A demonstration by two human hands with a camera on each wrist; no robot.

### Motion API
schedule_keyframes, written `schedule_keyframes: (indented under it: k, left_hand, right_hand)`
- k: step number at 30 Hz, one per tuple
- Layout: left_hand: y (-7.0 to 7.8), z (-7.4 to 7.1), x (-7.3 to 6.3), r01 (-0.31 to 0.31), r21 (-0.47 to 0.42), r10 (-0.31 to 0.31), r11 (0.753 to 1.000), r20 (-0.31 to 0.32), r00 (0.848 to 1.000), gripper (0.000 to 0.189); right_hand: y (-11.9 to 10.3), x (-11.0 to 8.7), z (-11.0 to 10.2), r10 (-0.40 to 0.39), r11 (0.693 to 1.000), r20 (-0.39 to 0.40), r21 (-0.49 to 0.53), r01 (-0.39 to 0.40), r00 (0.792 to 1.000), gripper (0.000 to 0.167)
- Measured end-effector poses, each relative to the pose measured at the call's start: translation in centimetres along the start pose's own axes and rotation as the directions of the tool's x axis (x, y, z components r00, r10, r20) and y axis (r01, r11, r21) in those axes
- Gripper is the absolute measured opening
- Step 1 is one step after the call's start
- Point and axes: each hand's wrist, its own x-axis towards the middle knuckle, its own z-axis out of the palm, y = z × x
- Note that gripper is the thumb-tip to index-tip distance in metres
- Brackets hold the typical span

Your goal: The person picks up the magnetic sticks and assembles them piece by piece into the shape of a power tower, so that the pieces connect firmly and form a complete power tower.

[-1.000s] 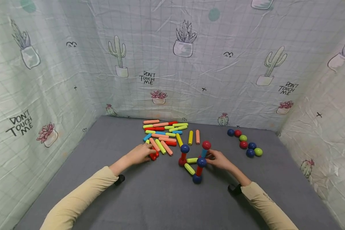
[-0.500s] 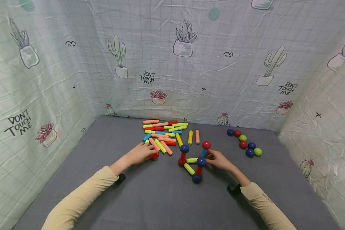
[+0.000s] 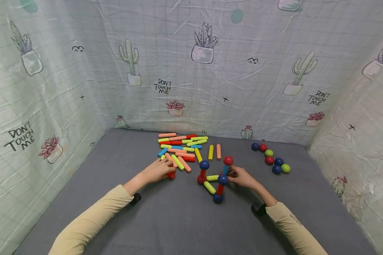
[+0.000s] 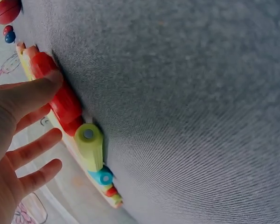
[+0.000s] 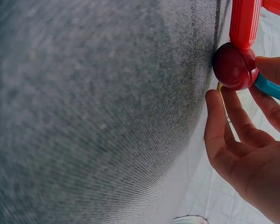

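My left hand (image 3: 154, 171) is at the near-left edge of a pile of coloured rods. In the left wrist view its thumb presses on a red rod (image 4: 66, 103), with a finger behind it and the other fingers loosely bent. My right hand (image 3: 244, 177) grips the low red ball (image 5: 231, 67) of a frame of rods and balls, thumb on one side and fingertips on the other. From that ball a blue rod (image 3: 226, 169) stands up to a red ball (image 3: 228, 160). Two red rods stand upright, each topped by a blue ball (image 3: 222, 180), and yellow-green rods (image 3: 209, 187) lie along the base.
The pile of red, orange, yellow-green and blue rods (image 3: 177, 151) spreads behind my left hand. A yellow rod (image 3: 210, 152) and an orange rod (image 3: 218, 151) lie apart from it. Several loose balls (image 3: 269, 160) lie at the back right, before the cloth backdrop (image 3: 274, 117).
My left fingers have drawn together at the red rods, which were spread apart beneath them a second ago. My right hand stays at the frame, which has kept its place.
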Motion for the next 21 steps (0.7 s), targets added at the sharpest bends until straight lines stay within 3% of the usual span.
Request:
schedule_keyframes:
  k: [4,8,13,16,18,21]
  left_hand:
    - [-0.1,-0.1,0.4,0.031,0.023,-0.031,0.999,0.008,0.999,0.017]
    - [-0.4,0.0,1.1,0.06,0.176,-0.072,0.982,0.063,0.995,0.027]
    - [-1.0,0.5,1.9,0.069,0.283,-0.097,0.957,0.088,0.991,0.024]
    - [-1.3,0.8,2.3,0.068,0.276,-0.085,0.959,0.051,0.995,0.026]
    - [-1.4,0.7,2.5,0.08,0.223,-0.09,0.971,0.032,0.995,0.029]
    - [-1.9,0.3,2.7,0.086,0.176,-0.095,0.981,0.041,0.995,0.026]
  right_hand:
    - [0.0,0.0,0.1,-0.017,1.0,-0.003,-0.008,0.017,1.0,0.034]
    - [-0.1,0.0,0.0,-0.005,1.0,-0.004,-0.02,0.005,1.0,0.034]
    - [-0.2,0.3,-0.1,-0.014,0.999,-0.002,-0.049,0.014,1.0,0.032]
    - [-0.2,0.3,-0.1,-0.016,0.999,0.003,-0.051,0.016,1.0,0.034]
    - [-0.2,0.3,-0.1,-0.016,0.999,0.005,-0.049,0.016,1.0,0.035]
    - [-0.3,0.2,-0.2,-0.035,0.998,0.008,-0.058,0.036,0.999,0.035]
